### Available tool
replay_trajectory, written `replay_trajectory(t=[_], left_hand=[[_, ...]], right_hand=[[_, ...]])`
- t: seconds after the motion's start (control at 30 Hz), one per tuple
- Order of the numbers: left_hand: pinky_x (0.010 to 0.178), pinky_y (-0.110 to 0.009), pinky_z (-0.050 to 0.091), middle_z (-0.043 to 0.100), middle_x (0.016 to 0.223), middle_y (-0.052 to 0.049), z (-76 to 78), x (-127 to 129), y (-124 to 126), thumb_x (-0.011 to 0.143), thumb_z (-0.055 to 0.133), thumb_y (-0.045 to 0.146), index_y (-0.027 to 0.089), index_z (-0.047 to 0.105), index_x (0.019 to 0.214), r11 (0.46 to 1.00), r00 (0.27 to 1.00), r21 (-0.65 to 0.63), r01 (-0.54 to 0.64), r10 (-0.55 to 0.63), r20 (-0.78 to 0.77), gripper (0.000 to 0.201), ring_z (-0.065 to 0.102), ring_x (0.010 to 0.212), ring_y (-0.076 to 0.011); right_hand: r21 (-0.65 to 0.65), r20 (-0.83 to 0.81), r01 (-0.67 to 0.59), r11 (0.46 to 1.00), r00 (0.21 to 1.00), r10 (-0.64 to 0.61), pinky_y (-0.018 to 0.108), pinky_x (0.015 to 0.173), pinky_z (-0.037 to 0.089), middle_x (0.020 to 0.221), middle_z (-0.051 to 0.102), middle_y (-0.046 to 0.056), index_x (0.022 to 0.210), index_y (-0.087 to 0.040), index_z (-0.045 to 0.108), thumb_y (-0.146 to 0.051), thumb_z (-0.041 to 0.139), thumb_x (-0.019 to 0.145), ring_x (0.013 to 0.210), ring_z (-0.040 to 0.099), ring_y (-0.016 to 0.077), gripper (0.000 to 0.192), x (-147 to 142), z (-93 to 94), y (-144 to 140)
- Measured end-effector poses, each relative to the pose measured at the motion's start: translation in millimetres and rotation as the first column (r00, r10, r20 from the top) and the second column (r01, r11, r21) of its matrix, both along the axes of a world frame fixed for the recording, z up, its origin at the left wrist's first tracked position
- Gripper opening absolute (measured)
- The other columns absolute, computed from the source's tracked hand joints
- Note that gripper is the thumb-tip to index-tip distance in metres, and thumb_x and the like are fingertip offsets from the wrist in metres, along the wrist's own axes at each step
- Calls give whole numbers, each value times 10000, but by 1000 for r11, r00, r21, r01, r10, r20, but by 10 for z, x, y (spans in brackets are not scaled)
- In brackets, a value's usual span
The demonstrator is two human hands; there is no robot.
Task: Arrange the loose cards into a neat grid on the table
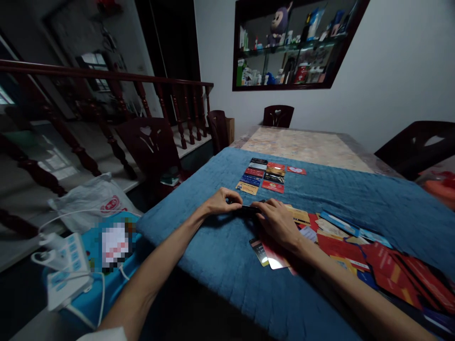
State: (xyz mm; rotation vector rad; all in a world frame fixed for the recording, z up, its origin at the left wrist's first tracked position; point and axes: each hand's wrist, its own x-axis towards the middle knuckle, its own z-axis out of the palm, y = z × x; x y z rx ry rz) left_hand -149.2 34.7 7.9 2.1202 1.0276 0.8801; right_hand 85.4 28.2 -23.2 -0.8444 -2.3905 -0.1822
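My left hand (223, 201) pinches the left edge of a thin dark card (247, 208), seen almost edge-on just above the blue cloth. My right hand (279, 221) has its fingertips closed on the card's right end. Beyond both hands, several cards lie flat in two neat columns, among them a tan card (247, 188) and a red card (273, 186). A red card with a pale heart (296, 170) lies at the right of the top rows. Under and beside my right wrist are a dark card (259, 251) and a pink-red card (275, 258).
A loose pile of red envelopes (394, 272) and cards spreads along the right. The blue cloth (213, 255) covers the near table. At the left, a power strip (71, 270) with cables rests on a blue box beside a plastic bag (95, 201). Chairs (151, 147) stand around.
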Motion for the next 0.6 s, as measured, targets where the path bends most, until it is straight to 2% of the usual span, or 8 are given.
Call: replay_trajectory(t=[0.2,0.37,0.6], left_hand=[[671,-221,440,676,709,-15,-40,15,10,734,611,169,110,716,780,997,998,59,-53,51,26,129,574,662,-113],[650,-212,435,667,688,-4,-74,27,24,720,596,144,113,711,777,996,997,41,-82,82,1,133,556,647,-106],[707,-235,461,697,727,-16,-96,25,52,720,610,144,112,719,780,995,995,32,-95,95,4,129,598,699,-128]], right_hand=[[49,25,38,998,999,-40,340,738,360,970,725,66,1166,-203,632,-168,516,934,862,545,221,261,23,-48,41],[77,73,54,996,996,-59,346,738,338,979,718,66,1178,-204,629,-178,555,917,874,528,232,272,22,-51,48],[85,102,77,993,991,-85,358,772,334,1021,681,85,1205,-195,600,-152,569,868,919,506,249,341,25,-37,33]])
